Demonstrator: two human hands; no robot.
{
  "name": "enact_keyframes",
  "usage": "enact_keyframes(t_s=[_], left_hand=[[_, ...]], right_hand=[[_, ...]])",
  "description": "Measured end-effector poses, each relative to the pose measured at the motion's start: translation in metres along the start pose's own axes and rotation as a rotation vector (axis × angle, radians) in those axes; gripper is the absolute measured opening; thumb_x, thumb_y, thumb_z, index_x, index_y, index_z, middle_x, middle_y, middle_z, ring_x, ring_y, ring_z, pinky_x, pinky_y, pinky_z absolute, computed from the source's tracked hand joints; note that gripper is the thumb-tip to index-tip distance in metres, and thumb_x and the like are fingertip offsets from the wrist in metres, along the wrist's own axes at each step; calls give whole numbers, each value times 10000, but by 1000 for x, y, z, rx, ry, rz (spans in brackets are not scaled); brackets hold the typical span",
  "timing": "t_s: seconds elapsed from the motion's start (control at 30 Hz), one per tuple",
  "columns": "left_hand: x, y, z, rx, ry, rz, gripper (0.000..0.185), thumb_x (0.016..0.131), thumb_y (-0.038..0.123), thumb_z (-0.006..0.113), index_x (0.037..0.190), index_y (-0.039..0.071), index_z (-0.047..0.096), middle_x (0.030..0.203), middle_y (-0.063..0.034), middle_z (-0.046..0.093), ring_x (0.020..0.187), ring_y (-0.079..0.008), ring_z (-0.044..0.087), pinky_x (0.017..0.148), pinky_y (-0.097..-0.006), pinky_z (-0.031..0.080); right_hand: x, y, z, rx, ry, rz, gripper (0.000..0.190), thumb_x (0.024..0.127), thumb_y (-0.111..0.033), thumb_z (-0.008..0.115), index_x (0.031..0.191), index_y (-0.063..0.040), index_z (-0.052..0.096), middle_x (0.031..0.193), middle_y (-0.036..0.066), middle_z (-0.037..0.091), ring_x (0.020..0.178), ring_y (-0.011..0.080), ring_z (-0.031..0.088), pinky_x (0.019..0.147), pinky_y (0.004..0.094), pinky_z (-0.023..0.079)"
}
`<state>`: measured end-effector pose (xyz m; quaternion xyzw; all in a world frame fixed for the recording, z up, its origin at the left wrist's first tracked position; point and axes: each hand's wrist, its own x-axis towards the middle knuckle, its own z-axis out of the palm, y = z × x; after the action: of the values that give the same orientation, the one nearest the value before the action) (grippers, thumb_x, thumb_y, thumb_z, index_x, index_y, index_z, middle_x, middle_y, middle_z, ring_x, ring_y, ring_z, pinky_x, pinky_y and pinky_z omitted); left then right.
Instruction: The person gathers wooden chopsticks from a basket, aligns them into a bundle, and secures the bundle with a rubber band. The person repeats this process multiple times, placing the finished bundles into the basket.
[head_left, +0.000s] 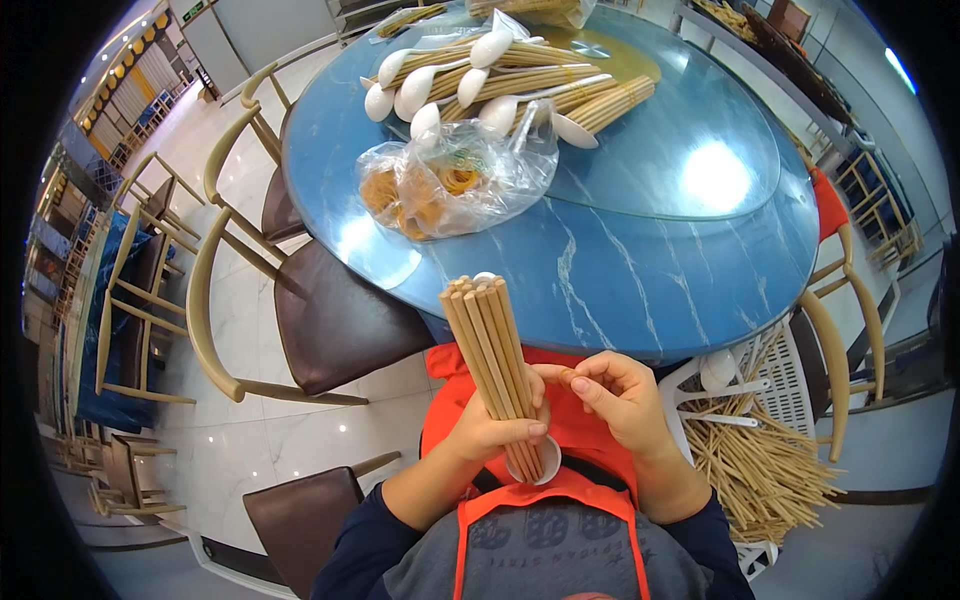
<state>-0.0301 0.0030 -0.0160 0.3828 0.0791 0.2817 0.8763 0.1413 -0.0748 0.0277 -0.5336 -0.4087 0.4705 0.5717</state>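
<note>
My left hand (499, 424) is closed around an upright bundle of wooden chopsticks (487, 337) in front of the red apron. A white spoon (553, 459) shows its bowl at the bundle's lower end. To the right, my right hand (615, 394) pinches a small rubber band (571, 375) that reaches the outstretched index finger of my left hand. A clear plastic bag (487, 176) of yellow rubber bands (459, 180) lies on the round blue table. Behind it are banded bundles of chopsticks (611, 105) with white spoons (420, 86) on the glass turntable.
At my right, a white perforated plastic basket (791, 375) holds many loose chopsticks (757, 465) and white spoons. The marbled blue tabletop (615, 285) has its edge just beyond my hands. Chairs with brown seats (337, 315) stand at the left, and another chair (829, 360) is at the right.
</note>
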Motion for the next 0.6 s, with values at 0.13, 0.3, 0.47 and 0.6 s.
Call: enact_keyframes(t_s=[0.13,0.3,0.47,0.6], left_hand=[[-1,-12,-1,22,-105,-50,335,707,70,750,943,59,512,979,-122,567,708,-122,537,645,-262,450],[-5,-3,-3,536,30,-148,419,707,42,739,1077,17,544,922,-47,568,796,-112,547,699,-264,458],[-3,-7,17,1032,105,-16,525,709,-2,664,1214,70,541,985,-77,619,897,-210,622,766,-321,493],[3,-6,35,1485,144,-123,491,688,1,619,1162,118,566,1030,-124,618,907,-327,620,756,-400,512]], right_hand=[[-7,11,-23,180,-92,89,265,950,-193,489,758,-28,568,647,41,576,634,115,534,658,257,429],[-12,1,-72,1134,-123,290,386,1003,-272,405,1163,40,564,515,-79,271,495,80,320,659,283,400],[-23,-31,-91,986,-141,185,565,992,-337,422,1341,107,393,535,-82,283,453,63,257,519,237,276],[-40,-42,-67,345,-210,-11,477,922,-245,586,1241,104,525,660,-36,555,509,48,438,568,266,406]])
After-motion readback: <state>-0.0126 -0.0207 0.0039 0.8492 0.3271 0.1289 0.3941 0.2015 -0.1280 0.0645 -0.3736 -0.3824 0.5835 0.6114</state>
